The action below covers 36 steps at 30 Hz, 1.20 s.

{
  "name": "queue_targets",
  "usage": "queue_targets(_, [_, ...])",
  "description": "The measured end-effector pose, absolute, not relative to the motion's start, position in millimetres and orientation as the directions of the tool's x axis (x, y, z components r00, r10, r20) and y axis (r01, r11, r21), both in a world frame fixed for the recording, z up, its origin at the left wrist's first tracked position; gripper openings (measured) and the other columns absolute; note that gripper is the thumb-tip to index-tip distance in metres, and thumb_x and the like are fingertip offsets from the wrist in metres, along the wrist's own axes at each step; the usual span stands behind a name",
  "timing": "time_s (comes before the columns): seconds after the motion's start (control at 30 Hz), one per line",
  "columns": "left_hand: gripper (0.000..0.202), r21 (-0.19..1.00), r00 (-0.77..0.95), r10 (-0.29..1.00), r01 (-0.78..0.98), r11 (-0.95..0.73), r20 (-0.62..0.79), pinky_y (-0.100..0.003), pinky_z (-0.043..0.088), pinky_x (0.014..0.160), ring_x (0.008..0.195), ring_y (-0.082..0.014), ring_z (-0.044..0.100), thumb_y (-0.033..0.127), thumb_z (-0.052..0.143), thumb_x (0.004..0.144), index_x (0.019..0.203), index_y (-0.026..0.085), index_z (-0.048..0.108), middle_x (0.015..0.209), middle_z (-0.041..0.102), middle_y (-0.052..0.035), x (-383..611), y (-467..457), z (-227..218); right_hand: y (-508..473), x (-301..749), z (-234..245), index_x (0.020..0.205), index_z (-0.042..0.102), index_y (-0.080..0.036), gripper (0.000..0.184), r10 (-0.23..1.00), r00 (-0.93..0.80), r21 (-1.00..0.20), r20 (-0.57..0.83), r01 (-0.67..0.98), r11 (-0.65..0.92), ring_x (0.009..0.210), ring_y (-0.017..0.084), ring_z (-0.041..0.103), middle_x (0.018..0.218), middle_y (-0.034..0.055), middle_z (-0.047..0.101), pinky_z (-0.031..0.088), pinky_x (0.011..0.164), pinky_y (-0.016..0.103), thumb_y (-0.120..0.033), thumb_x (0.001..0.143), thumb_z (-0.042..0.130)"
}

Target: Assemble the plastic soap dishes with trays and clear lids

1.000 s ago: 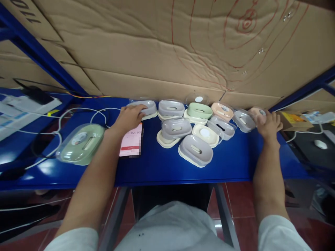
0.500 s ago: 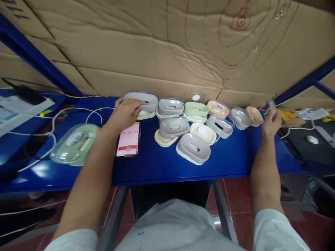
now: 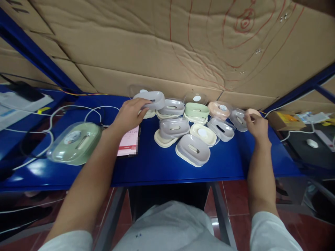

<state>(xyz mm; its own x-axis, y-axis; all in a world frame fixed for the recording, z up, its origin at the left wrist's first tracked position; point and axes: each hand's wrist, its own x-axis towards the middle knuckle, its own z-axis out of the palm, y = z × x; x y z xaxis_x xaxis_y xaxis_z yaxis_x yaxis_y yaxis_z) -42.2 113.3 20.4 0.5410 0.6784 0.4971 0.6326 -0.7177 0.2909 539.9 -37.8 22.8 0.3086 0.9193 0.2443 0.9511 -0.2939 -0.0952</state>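
My left hand [image 3: 132, 114] is closed on the near-left edge of a grey soap dish [image 3: 157, 100], tilted above a cream base [image 3: 148, 114]. Behind it a clear lid [image 3: 136, 89] with a white sticker leans against the cardboard. At the right end of the back row, my right hand [image 3: 258, 127] has its fingers closed over a pink soap dish [image 3: 253, 112], hiding most of it. Just left of those fingertips sits another grey soap dish [image 3: 238, 120]. Between the hands stand a green soap dish [image 3: 197, 109], a pink lidded one [image 3: 218, 109] and several grey ones.
A lidded green soap dish [image 3: 81, 143] lies left of my left forearm. A phone [image 3: 128, 143] with a timer lies beside that forearm. White cables [image 3: 70, 107] curl across the blue table [image 3: 157, 170]. A cardboard wall [image 3: 131, 52] rises behind; an open carton [image 3: 285, 120] stands right.
My left hand has shifted right with the grey soap dish, and the clear lid behind it shows more. My right hand has moved left from the far right onto the pink soap dish.
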Motion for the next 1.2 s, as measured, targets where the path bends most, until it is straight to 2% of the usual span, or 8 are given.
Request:
queue_targets(0.07, [0.041, 0.286, 0.555, 0.664, 0.618, -0.732, 0.501, -0.048, 0.050, 0.113, 0.132, -0.0318, 0.068, 0.042, 0.045, 0.109, 0.136, 0.022, 0.068, 0.137, 0.074, -0.0124, -35.1, 109.2, 19.7, -36.9, 542.4, 18.3, 0.125, 0.075, -0.019, 0.050, 0.905, 0.395, -0.024, 0.158, 0.918, -0.397, 0.116, 0.041, 0.070, 0.121, 0.0216, 0.077, 0.051, 0.098, 0.052, -0.057, 0.107, 0.047])
queue_targets(0.17, [0.039, 0.277, 0.575, 0.638, 0.593, -0.756, 0.512, -0.051, 0.048, 0.115, 0.133, -0.0325, 0.067, 0.040, 0.045, 0.110, 0.136, 0.021, 0.068, 0.138, 0.074, -0.0130, -24.6, 103.1, 19.4, -30.8, 537.5, 8.6, 0.134, 0.073, -0.018, 0.052, 0.903, 0.413, 0.031, 0.118, 0.907, -0.419, 0.120, 0.042, 0.068, 0.127, 0.0226, 0.076, 0.048, 0.104, 0.057, -0.055, 0.098, 0.066])
queue_targets(0.37, [0.038, 0.285, 0.620, 0.565, 0.498, -0.819, 0.544, -0.049, 0.048, 0.116, 0.131, -0.0297, 0.067, 0.036, 0.044, 0.112, 0.139, 0.022, 0.068, 0.140, 0.073, -0.0117, 0.5, 83.5, 21.0, -26.8, 528.0, 9.1, 0.137, 0.072, -0.021, 0.048, 0.911, 0.378, 0.044, 0.166, 0.920, -0.389, 0.124, 0.040, 0.068, 0.131, 0.0201, 0.076, 0.049, 0.105, 0.054, -0.051, 0.107, 0.049])
queue_targets(0.57, [0.038, 0.267, 0.662, 0.540, 0.474, -0.839, 0.520, -0.055, 0.037, 0.128, 0.134, -0.0278, 0.065, 0.031, 0.042, 0.113, 0.141, 0.025, 0.067, 0.141, 0.071, -0.0107, 19.3, 67.0, 16.9, -27.7, 519.6, 18.9, 0.124, 0.073, -0.016, 0.056, 0.867, 0.356, -0.080, 0.348, 0.933, -0.351, 0.111, 0.041, 0.072, 0.116, 0.0231, 0.079, 0.052, 0.094, 0.050, -0.052, 0.109, 0.033])
queue_targets(0.67, [0.037, 0.273, 0.641, 0.556, 0.492, -0.827, 0.530, -0.053, 0.040, 0.126, 0.140, -0.0291, 0.061, 0.032, 0.043, 0.113, 0.140, 0.025, 0.067, 0.148, 0.065, -0.0134, 21.4, 66.1, 15.7, -25.7, 509.1, 19.5, 0.121, 0.073, -0.020, 0.055, 0.857, 0.343, -0.107, 0.385, 0.939, -0.328, 0.111, 0.039, 0.072, 0.120, 0.0202, 0.078, 0.053, 0.095, 0.049, -0.052, 0.111, 0.029])
queue_targets(0.87, [0.041, 0.325, 0.469, 0.698, 0.649, -0.688, 0.541, -0.058, 0.036, 0.126, 0.153, -0.0351, 0.047, 0.038, 0.051, 0.110, 0.147, 0.026, 0.060, 0.164, 0.048, -0.0167, 25.0, 62.7, 16.9, -22.0, 479.2, 18.3, 0.121, 0.071, -0.018, 0.054, 0.751, 0.323, -0.237, 0.576, 0.945, -0.225, 0.112, 0.038, 0.072, 0.117, 0.0185, 0.078, 0.051, 0.104, 0.056, -0.052, 0.111, 0.030])
queue_targets(1.1, [0.048, 0.362, 0.422, 0.749, 0.685, -0.633, 0.512, -0.059, 0.037, 0.124, 0.149, -0.0377, 0.049, 0.043, 0.055, 0.108, 0.151, 0.023, 0.056, 0.162, 0.048, -0.0191, 24.8, 64.2, 14.8, -21.5, 436.7, 17.6, 0.141, 0.068, -0.034, 0.041, 0.850, -0.010, -0.185, 0.526, 0.975, 0.126, 0.142, 0.033, 0.058, 0.149, 0.0060, 0.070, 0.034, 0.124, 0.059, -0.047, 0.111, 0.043])
queue_targets(1.2, [0.049, 0.371, 0.413, 0.750, 0.681, -0.631, 0.516, -0.058, 0.039, 0.123, 0.146, -0.0379, 0.050, 0.043, 0.056, 0.107, 0.151, 0.021, 0.056, 0.161, 0.048, -0.0201, 24.5, 65.1, 14.8, -21.5, 427.7, 18.8, 0.141, 0.069, -0.036, 0.040, 0.830, -0.048, -0.193, 0.555, 0.964, 0.185, 0.148, 0.032, 0.053, 0.155, 0.0038, 0.066, 0.034, 0.126, 0.058, -0.046, 0.111, 0.044])
